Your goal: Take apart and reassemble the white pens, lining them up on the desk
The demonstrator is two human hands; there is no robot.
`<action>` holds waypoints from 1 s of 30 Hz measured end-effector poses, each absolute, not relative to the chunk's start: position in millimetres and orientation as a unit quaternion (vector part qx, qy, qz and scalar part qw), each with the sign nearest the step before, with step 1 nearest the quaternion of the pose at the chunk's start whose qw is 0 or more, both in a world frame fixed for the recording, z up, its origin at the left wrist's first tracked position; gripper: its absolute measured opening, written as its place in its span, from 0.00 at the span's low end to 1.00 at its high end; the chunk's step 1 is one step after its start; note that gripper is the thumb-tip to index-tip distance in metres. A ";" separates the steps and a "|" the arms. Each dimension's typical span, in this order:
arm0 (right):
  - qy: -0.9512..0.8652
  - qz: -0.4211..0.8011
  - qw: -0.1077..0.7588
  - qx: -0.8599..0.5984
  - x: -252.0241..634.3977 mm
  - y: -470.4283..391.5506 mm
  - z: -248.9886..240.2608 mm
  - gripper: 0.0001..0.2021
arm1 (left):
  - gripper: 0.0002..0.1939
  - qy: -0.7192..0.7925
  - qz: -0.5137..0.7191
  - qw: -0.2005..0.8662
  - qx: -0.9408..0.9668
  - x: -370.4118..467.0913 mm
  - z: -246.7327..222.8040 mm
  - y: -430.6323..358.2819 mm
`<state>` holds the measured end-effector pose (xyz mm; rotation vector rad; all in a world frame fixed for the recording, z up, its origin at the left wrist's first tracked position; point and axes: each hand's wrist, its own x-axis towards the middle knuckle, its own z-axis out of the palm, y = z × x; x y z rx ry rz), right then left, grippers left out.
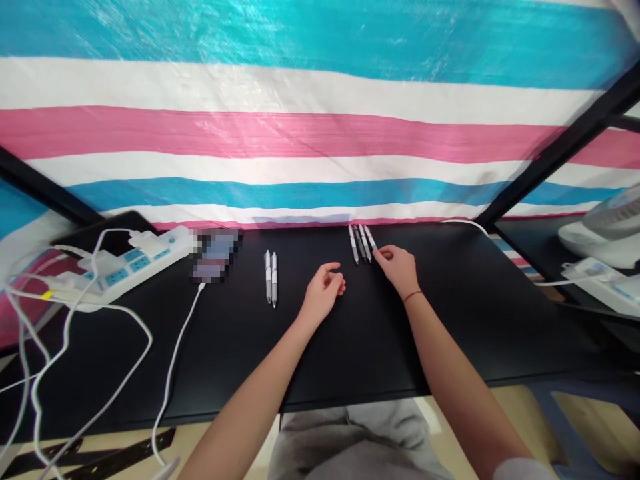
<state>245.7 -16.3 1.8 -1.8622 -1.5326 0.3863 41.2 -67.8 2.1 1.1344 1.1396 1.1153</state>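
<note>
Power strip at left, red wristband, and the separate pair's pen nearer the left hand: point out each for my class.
Power strip [137, 266]: head view, on its socketed top face.
Red wristband [413, 295]: head view, middle of its visible arc.
Pen [275, 279]: head view, middle of its barrel.

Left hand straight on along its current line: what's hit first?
Probably the leftmost pen of the right-hand group, ahead and to the right of the left hand. Hand height is unclear; it might pass above.
</note>
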 end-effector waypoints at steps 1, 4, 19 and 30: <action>-0.599 0.136 0.333 -0.715 243.5 -16.0 2.3 0.12 | 0.15 0.483 0.468 0.557 0.488 41.1 1.3 -68.2; -0.619 0.121 0.308 -0.712 239.4 -14.9 3.0 0.12 | 0.15 0.483 0.441 0.537 0.532 39.4 2.0 -69.9; -0.599 0.159 0.372 -0.691 243.8 -16.8 1.1 0.12 | 0.18 0.825 0.130 0.060 0.546 -51.4 41.0 -51.7; -0.606 0.168 0.388 -0.674 242.1 -24.5 4.6 0.11 | 0.14 0.809 0.151 0.080 0.562 -47.5 36.7 -51.1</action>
